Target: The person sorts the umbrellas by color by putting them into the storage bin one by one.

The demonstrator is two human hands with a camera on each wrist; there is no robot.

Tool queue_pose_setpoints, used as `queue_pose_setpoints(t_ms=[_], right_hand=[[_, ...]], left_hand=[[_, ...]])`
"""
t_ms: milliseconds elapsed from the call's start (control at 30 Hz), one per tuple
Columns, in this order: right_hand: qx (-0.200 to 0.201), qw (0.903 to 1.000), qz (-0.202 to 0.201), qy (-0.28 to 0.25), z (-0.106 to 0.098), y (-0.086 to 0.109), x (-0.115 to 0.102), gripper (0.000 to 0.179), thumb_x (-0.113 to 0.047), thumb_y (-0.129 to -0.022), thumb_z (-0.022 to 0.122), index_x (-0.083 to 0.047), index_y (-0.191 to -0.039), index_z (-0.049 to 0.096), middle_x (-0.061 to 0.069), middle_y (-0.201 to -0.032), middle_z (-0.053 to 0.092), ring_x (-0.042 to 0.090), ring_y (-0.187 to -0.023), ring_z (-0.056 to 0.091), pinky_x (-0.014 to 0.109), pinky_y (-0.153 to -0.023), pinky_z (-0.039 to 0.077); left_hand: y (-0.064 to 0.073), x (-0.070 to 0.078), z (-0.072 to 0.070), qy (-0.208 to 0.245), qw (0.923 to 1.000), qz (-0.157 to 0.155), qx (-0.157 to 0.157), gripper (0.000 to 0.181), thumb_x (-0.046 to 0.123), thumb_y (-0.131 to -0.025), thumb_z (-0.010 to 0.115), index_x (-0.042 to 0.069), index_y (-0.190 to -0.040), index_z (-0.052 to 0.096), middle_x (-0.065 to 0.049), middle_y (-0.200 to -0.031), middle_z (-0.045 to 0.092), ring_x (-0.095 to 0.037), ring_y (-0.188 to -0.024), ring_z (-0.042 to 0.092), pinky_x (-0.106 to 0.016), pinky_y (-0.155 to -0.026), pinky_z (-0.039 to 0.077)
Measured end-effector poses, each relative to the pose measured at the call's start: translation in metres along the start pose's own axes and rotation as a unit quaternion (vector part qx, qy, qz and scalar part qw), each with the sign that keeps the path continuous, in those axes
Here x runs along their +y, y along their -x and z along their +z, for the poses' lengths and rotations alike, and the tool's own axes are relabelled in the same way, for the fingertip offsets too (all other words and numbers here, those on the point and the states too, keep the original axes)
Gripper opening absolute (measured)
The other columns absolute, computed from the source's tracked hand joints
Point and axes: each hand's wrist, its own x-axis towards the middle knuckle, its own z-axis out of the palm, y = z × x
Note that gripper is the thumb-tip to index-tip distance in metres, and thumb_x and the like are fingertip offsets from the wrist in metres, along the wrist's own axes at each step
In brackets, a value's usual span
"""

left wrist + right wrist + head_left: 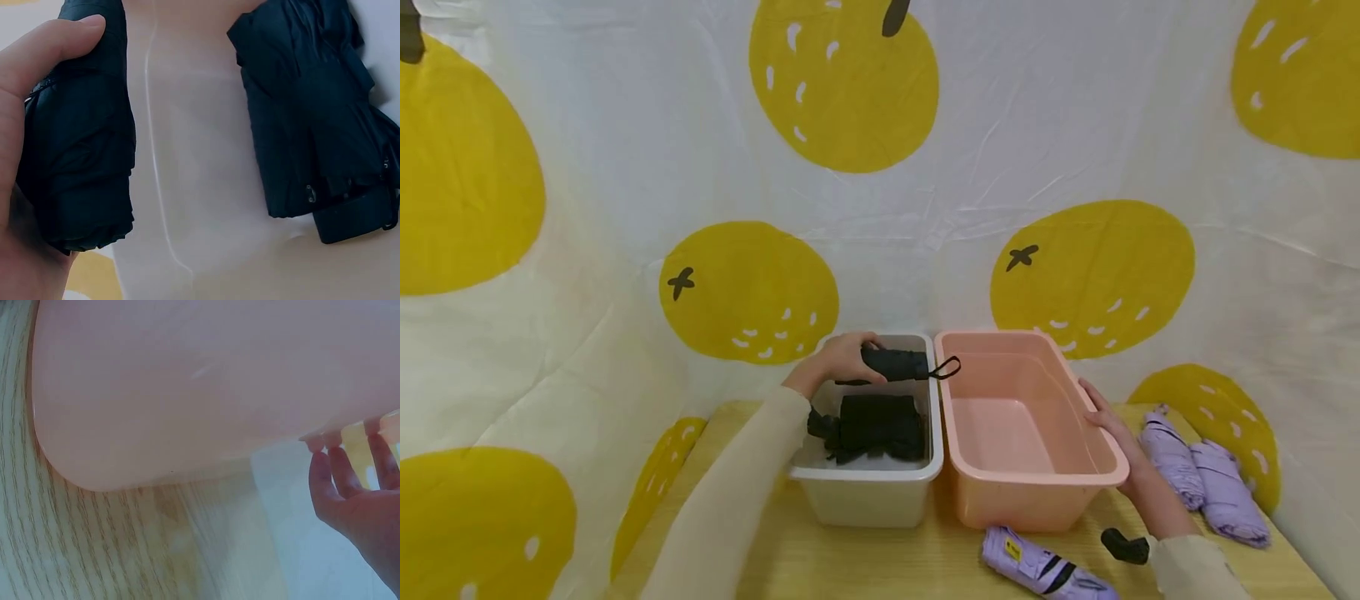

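Note:
My left hand (847, 357) grips a folded black umbrella (895, 364) over the white bin (865, 500); its wrist loop hangs toward the pink basin. In the left wrist view, the thumb lies across the umbrella's dark fabric (81, 144). Inside the white bin rests more black folded umbrella fabric (880, 425), with a black handle (823, 425) at its left. My right hand (1108, 421) is at the right rim of the pink basin (1030, 492). Its nearly straight fingers touch the outer wall in the right wrist view.
Two lilac folded umbrellas (1225, 492) lie right of the basin. Another lilac one (1045, 567) with a yellow tag lies in front of it, and a black handle (1123, 546) shows beside my right forearm. A patterned cloth (925, 233) hangs behind the wooden table (850, 558).

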Motion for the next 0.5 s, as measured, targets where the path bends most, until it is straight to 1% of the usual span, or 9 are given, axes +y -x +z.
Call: queue_pose_setpoints(t_ms=[67, 133, 233, 367, 433, 500], right_hand=[[-0.013, 0.9998, -0.008, -0.011, 0.0, -0.001, -0.001, 0.06, -0.013, -0.106, 0.021, -0.025, -0.156, -0.01, -0.006, -0.144, 0.024, 0.006, -0.117, 0.05, 0.027, -0.093, 0.044], [-0.017, 0.9996, -0.011, -0.018, -0.001, -0.001, -0.003, 0.06, -0.012, -0.106, 0.021, -0.026, -0.156, -0.009, -0.008, -0.142, 0.025, 0.005, -0.116, 0.05, 0.026, -0.093, 0.044], [-0.009, 0.9998, -0.014, -0.011, -0.003, -0.003, -0.005, 0.06, -0.013, -0.106, 0.022, -0.026, -0.156, -0.008, -0.006, -0.146, 0.021, 0.004, -0.117, 0.05, 0.026, -0.093, 0.044], [-0.004, 0.9999, -0.012, 0.006, -0.003, -0.006, -0.005, 0.06, -0.013, -0.106, 0.023, -0.024, -0.156, -0.008, 0.0, -0.153, 0.01, 0.004, -0.119, 0.049, 0.026, -0.093, 0.045], [-0.006, 0.9999, -0.01, 0.009, -0.003, -0.006, -0.002, 0.06, -0.012, -0.106, 0.022, -0.024, -0.156, -0.009, 0.001, -0.155, 0.008, 0.004, -0.12, 0.048, 0.026, -0.093, 0.044], [-0.005, 0.9999, -0.009, 0.007, -0.001, -0.005, 0.001, 0.061, -0.012, -0.106, 0.022, -0.023, -0.156, -0.01, 0.002, -0.155, 0.008, 0.003, -0.119, 0.048, 0.026, -0.093, 0.044]], left_hand=[[0.0, -0.004, 0.001, -0.009, 0.9999, -0.006, 0.002, 0.061, 0.044, -0.069, 0.086, 0.024, -0.121, 0.061, -0.002, -0.115, 0.062, -0.018, -0.092, 0.058, -0.033, -0.08, 0.049], [-0.001, -0.005, 0.001, -0.01, 0.9999, -0.009, 0.001, 0.06, 0.043, -0.069, 0.085, 0.024, -0.121, 0.061, -0.002, -0.115, 0.062, -0.018, -0.092, 0.057, -0.034, -0.081, 0.049], [-0.004, -0.007, 0.001, -0.011, 0.9999, -0.008, 0.007, 0.059, 0.041, -0.069, 0.086, 0.022, -0.12, 0.062, -0.002, -0.113, 0.063, -0.019, -0.092, 0.057, -0.034, -0.081, 0.049], [-0.002, -0.013, 0.004, -0.022, 0.9996, -0.014, 0.011, 0.058, 0.04, -0.068, 0.087, 0.02, -0.117, 0.064, -0.002, -0.11, 0.063, -0.019, -0.093, 0.057, -0.033, -0.081, 0.049], [0.0, -0.017, 0.006, -0.032, 0.9994, -0.016, 0.005, 0.059, 0.041, -0.068, 0.086, 0.019, -0.118, 0.064, -0.002, -0.111, 0.063, -0.019, -0.095, 0.058, -0.034, -0.082, 0.049], [0.003, -0.021, 0.008, -0.032, 0.9993, -0.019, -0.005, 0.06, 0.04, -0.069, 0.086, 0.017, -0.12, 0.064, -0.004, -0.114, 0.062, -0.021, -0.099, 0.057, -0.036, -0.084, 0.049]])
